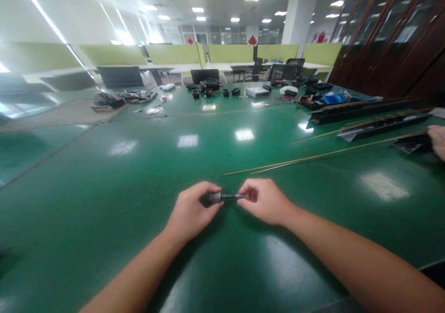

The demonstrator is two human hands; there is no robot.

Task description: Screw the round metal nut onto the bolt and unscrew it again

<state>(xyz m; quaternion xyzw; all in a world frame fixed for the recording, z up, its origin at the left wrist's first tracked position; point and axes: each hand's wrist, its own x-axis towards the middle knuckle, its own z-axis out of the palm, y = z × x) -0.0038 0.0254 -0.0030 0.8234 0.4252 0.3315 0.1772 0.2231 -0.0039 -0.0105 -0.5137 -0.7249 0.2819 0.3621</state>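
Note:
Between my hands, low over the green table [156, 155], lies a small dark cylindrical part with a thin rod [229, 196], held level. My left hand [191, 208] is closed around its thicker grey-black end, with thumb and fingers on either side. At the thin rod's far end, my right hand [267, 201] pinches with thumb and fingertips. The fingers hide both ends of the part, and its exact kind does not show.
Thin brass-coloured rods [313, 157] and black metal channels [378, 130] lie to the right. Another person's hand [437, 141] is at the right edge. Along the back are small black parts [208, 92], a white box [257, 92] and a blue bundle [335, 98].

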